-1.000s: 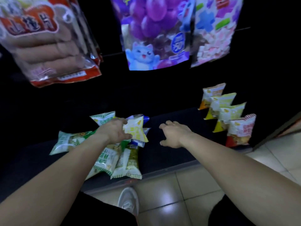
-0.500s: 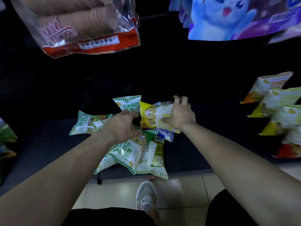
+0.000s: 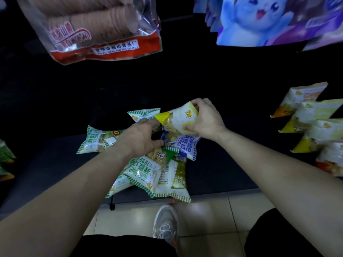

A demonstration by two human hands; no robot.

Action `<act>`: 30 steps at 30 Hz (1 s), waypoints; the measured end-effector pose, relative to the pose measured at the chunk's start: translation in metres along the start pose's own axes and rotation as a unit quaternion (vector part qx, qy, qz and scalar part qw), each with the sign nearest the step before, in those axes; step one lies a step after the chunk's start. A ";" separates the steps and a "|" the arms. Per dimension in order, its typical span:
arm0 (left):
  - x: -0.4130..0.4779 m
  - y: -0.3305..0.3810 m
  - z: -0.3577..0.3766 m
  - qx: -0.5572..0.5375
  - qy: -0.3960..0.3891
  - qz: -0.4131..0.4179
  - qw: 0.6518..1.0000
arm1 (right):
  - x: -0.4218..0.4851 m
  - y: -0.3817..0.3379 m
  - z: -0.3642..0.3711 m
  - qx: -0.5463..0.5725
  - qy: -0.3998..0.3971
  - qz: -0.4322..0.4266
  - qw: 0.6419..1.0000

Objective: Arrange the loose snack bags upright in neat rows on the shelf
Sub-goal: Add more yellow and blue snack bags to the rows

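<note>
At the shelf's (image 3: 222, 164) mid front edge: one yellow bag (image 3: 180, 119) held just above the loose pile (image 3: 148, 173).
Right hand (image 3: 207, 119) grips the bag, fingers curled round its far end. Left hand (image 3: 139, 140) rests on the pile; whether its fingers hold anything cannot be told. Best practice: steady the pile, turn the bag upright, seat it beside the standing row (image 3: 311, 127) at the right edge.

Glossy, crinkled plastic film on the loose snack bags (image 3: 141, 171) and the yellow-and-white bag (image 3: 178, 119). Clear, shiny plastic on the hanging clear pack (image 3: 96, 30). Matt, dark shelf (image 3: 222, 167). Polished, light-reflecting floor tiles (image 3: 204, 216). Mesh cloth on the shoe (image 3: 165, 225).
</note>
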State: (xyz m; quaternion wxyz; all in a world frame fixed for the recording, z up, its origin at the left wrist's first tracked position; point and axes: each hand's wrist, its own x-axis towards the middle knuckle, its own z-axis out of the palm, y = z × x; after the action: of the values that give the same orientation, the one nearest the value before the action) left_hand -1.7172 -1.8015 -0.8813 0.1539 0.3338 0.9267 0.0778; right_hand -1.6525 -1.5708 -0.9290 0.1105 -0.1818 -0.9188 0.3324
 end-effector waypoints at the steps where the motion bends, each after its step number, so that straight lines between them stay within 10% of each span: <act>1: 0.000 0.005 -0.003 -0.002 0.016 0.005 1.000 | -0.002 0.000 -0.013 0.001 -0.002 -0.011 1.000; 8: 0.001 0.065 -0.018 -0.135 0.113 0.073 0.982 | -0.042 0.004 -0.098 -0.043 -0.061 -0.068 0.995; 22: 0.010 0.185 -0.008 -0.296 0.002 0.171 0.940 | -0.116 0.043 -0.190 -0.115 -0.079 -0.022 0.990; 30: 0.015 0.232 0.009 -0.180 0.003 0.221 0.958 | -0.136 0.083 -0.218 -0.155 -0.088 0.018 0.984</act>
State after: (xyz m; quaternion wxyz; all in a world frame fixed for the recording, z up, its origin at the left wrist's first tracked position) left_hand -1.5867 -1.6140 -0.8354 0.1876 0.4971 0.8009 0.2762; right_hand -1.4370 -1.4427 -0.8292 -0.0059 -0.1831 -0.9619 0.2028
